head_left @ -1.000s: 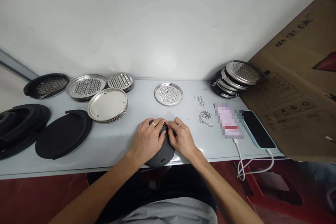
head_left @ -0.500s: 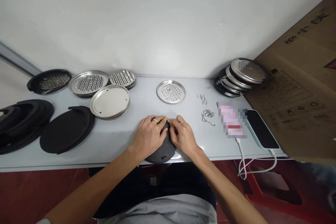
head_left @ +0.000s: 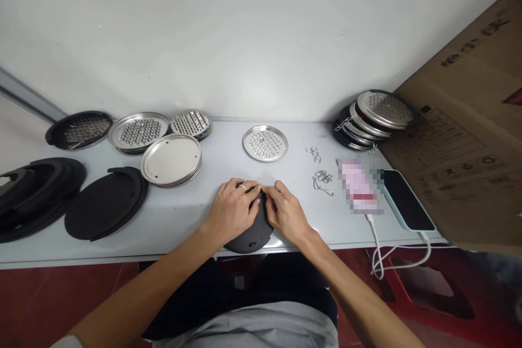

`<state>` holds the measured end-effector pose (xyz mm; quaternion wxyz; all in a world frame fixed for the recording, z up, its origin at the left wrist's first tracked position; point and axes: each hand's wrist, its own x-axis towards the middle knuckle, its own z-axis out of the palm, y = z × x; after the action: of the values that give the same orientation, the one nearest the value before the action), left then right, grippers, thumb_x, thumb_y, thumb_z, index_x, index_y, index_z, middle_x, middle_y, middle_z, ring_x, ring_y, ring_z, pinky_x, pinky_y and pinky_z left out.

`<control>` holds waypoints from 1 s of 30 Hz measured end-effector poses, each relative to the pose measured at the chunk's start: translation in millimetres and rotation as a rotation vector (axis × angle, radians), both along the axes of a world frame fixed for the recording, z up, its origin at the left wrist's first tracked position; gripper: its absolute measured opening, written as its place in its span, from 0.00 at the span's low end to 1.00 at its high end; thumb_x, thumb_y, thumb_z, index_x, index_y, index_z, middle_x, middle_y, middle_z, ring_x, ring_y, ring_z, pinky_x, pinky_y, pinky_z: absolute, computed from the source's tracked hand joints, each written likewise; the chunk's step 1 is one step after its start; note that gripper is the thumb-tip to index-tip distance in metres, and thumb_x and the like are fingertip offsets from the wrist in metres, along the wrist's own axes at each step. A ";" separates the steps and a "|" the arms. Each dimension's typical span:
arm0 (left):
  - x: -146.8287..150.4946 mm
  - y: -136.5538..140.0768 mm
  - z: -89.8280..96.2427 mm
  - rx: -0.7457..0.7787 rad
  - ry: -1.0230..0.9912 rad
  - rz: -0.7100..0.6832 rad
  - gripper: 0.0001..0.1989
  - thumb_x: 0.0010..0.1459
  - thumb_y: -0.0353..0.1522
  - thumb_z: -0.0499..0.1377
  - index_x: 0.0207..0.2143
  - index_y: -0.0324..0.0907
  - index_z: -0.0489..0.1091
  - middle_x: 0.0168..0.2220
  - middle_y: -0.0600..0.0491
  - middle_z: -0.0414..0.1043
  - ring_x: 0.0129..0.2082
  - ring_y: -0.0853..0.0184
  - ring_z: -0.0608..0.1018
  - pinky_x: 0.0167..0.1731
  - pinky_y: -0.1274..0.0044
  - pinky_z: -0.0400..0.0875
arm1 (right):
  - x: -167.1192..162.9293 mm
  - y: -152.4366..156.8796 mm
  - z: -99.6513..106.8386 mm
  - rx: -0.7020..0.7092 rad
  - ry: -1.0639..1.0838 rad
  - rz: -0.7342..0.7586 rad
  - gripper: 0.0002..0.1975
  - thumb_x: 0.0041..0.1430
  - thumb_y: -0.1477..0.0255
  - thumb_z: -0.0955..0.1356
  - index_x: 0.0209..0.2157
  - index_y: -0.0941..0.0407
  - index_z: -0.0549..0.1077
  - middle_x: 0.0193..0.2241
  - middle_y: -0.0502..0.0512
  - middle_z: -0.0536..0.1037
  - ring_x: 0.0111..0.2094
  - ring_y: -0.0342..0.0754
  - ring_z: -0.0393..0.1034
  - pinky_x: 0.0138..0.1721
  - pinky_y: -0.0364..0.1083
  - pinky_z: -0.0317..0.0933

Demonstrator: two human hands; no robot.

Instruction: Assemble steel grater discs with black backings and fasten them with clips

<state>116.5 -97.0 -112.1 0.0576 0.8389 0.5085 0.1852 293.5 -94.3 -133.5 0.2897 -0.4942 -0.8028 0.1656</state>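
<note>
A round black disc (head_left: 249, 236) with a hole near its front edge lies at the table's front, partly covered by both hands. My left hand (head_left: 233, 206), a ring on one finger, is closed on the disc's left and far side. My right hand (head_left: 286, 212) has its fingers curled on the far right of the rim, its fingertips meeting the left ones. Whatever is pinched between the fingertips is hidden. Just beyond the hands lies a round metal grater plate (head_left: 265, 144). Small metal rings (head_left: 314, 154) and wire clips (head_left: 323, 179) rest to the right.
Left stand stacked black discs (head_left: 106, 204), a pile of black rings (head_left: 41, 190), plain metal plates (head_left: 171, 159) and grater plates (head_left: 141, 131). A stack of assembled graters (head_left: 373, 119), a phone (head_left: 409, 201) with a white cable (head_left: 377, 263) and a cardboard box (head_left: 460, 136) are on the right.
Both hands stay on the black disc, with only a slight shift of the fingers. The view has moved very slightly; the other things lie as before.
</note>
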 end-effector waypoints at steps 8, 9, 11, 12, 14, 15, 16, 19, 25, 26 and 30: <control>-0.7 -1.1 2.0 -0.001 -0.025 0.010 0.17 0.64 0.30 0.58 0.54 0.47 0.75 0.52 0.50 0.78 0.50 0.56 0.75 0.46 0.63 0.73 | 4.3 -6.1 -8.0 -0.032 0.306 -0.067 0.13 0.68 0.75 0.61 0.45 0.54 0.77 0.31 0.53 0.69 0.31 0.48 0.69 0.34 0.46 0.67; -0.8 -1.3 2.6 -0.006 -0.027 0.014 0.16 0.64 0.31 0.58 0.53 0.47 0.75 0.52 0.50 0.78 0.49 0.56 0.75 0.46 0.63 0.73 | 4.4 -5.6 -9.0 -0.074 0.389 -0.095 0.12 0.68 0.73 0.63 0.45 0.54 0.78 0.31 0.53 0.70 0.31 0.47 0.70 0.34 0.46 0.68; -0.8 -1.3 3.5 -0.017 -0.031 0.018 0.16 0.64 0.31 0.58 0.53 0.47 0.75 0.52 0.50 0.78 0.49 0.57 0.75 0.46 0.63 0.73 | 4.9 -3.3 -11.1 -0.159 0.548 -0.171 0.09 0.67 0.68 0.66 0.43 0.54 0.78 0.31 0.52 0.73 0.31 0.47 0.71 0.31 0.45 0.68; -0.7 -1.0 3.7 -0.025 -0.035 0.015 0.16 0.64 0.31 0.58 0.53 0.47 0.75 0.52 0.50 0.78 0.49 0.57 0.75 0.47 0.63 0.73 | 5.3 -1.7 -12.2 -0.188 0.607 -0.210 0.09 0.67 0.66 0.67 0.43 0.54 0.77 0.30 0.52 0.74 0.30 0.47 0.72 0.29 0.45 0.68; -0.6 0.6 4.2 -0.052 -0.055 0.003 0.17 0.64 0.32 0.58 0.54 0.47 0.74 0.52 0.50 0.78 0.50 0.56 0.76 0.48 0.63 0.74 | 6.0 1.6 -13.2 -0.200 0.669 -0.263 0.11 0.66 0.63 0.67 0.43 0.55 0.75 0.29 0.51 0.75 0.27 0.47 0.72 0.26 0.44 0.67; -1.0 1.8 4.8 -0.070 -0.078 -0.002 0.18 0.63 0.32 0.59 0.55 0.47 0.74 0.53 0.50 0.77 0.50 0.56 0.76 0.49 0.63 0.74 | 6.4 2.7 -12.8 -0.188 0.675 -0.276 0.11 0.67 0.63 0.67 0.43 0.56 0.74 0.29 0.51 0.75 0.27 0.47 0.72 0.26 0.44 0.68; -2.1 3.2 5.6 -0.087 -0.116 -0.001 0.19 0.63 0.33 0.59 0.57 0.46 0.72 0.54 0.49 0.77 0.51 0.57 0.77 0.51 0.62 0.73 | 6.8 3.0 -11.7 -0.176 0.679 -0.284 0.12 0.67 0.62 0.67 0.42 0.56 0.74 0.29 0.51 0.75 0.27 0.47 0.72 0.27 0.45 0.69; -11.9 6.8 9.4 -0.125 -0.289 0.055 0.21 0.66 0.35 0.56 0.60 0.44 0.69 0.58 0.48 0.73 0.55 0.59 0.77 0.56 0.64 0.72 | 10.1 -4.0 -3.9 -0.110 0.641 -0.279 0.11 0.67 0.63 0.66 0.42 0.55 0.76 0.38 0.58 0.78 0.39 0.52 0.75 0.40 0.52 0.72; -55.1 -3.6 1.5 -0.201 -0.365 0.227 0.20 0.70 0.39 0.50 0.58 0.45 0.71 0.57 0.48 0.74 0.57 0.59 0.76 0.59 0.62 0.69 | 22.4 -48.3 5.6 0.043 0.087 0.170 0.49 0.44 0.51 0.79 0.64 0.53 0.65 0.66 0.70 0.63 0.65 0.70 0.57 0.60 0.69 0.59; -60.7 -7.3 -2.5 -0.214 -0.360 0.227 0.19 0.70 0.39 0.50 0.57 0.46 0.72 0.57 0.49 0.75 0.57 0.59 0.76 0.59 0.61 0.68 | 23.4 -55.2 4.5 0.046 0.000 0.231 0.51 0.41 0.51 0.80 0.65 0.53 0.65 0.67 0.69 0.62 0.66 0.72 0.55 0.60 0.71 0.59; -71.4 -18.1 -15.9 -0.233 -0.455 0.192 0.19 0.70 0.41 0.49 0.56 0.47 0.73 0.56 0.49 0.75 0.55 0.59 0.76 0.58 0.63 0.69 | 22.4 -72.8 -2.6 0.131 -0.183 0.231 0.31 0.53 0.69 0.77 0.58 0.53 0.71 0.60 0.65 0.73 0.63 0.69 0.63 0.53 0.67 0.68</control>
<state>45.1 -115.1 -128.0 0.2488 0.7112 0.5778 0.3137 315.9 -167.1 -136.1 0.2260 -0.3916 -0.8863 0.0996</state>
